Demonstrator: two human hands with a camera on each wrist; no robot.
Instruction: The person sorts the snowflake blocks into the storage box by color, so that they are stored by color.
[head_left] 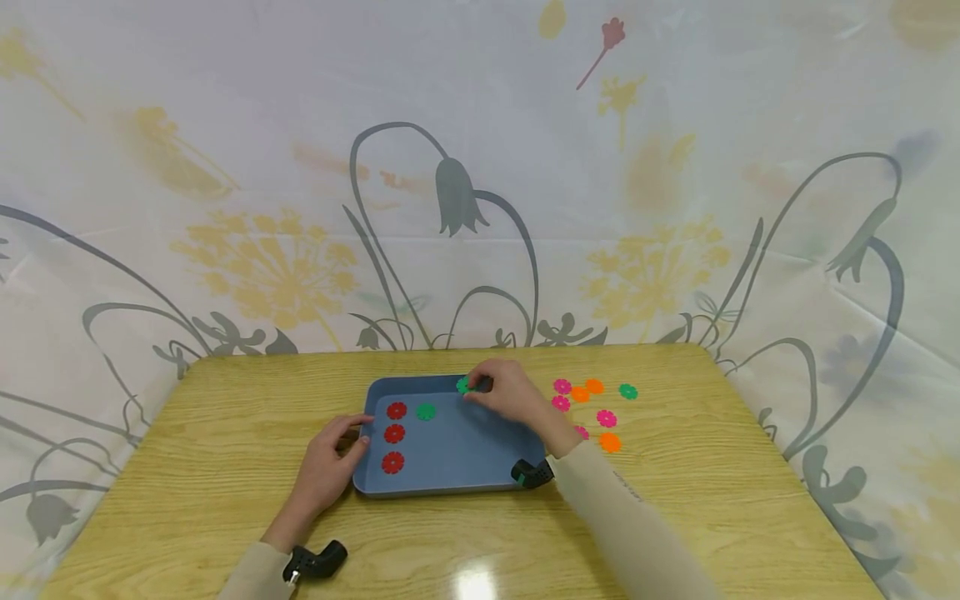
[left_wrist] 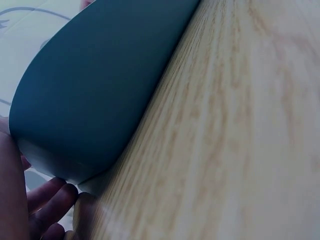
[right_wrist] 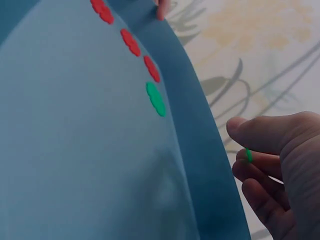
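My right hand (head_left: 513,393) is over the far rim of a blue-grey tray (head_left: 472,454). It pinches a green flower-shaped disc (head_left: 462,385) between thumb and fingers; only a sliver of that disc (right_wrist: 249,155) shows in the right wrist view. At the tray's left side, my left hand (head_left: 326,462) holds the edge, with several fingers (left_wrist: 52,202) bent against the outer wall in the left wrist view. Along the tray's left part lie three red flower-shaped discs (head_left: 393,433) in a column. Another green disc (head_left: 426,412) lies right of the farthest red one.
On the wooden table (head_left: 750,500), right of the tray, lie loose pink discs (head_left: 607,418), orange discs (head_left: 610,442) and one green disc (head_left: 628,392). My right forearm partly covers one pink disc. A flower-printed sheet (head_left: 637,167) hangs behind the table.
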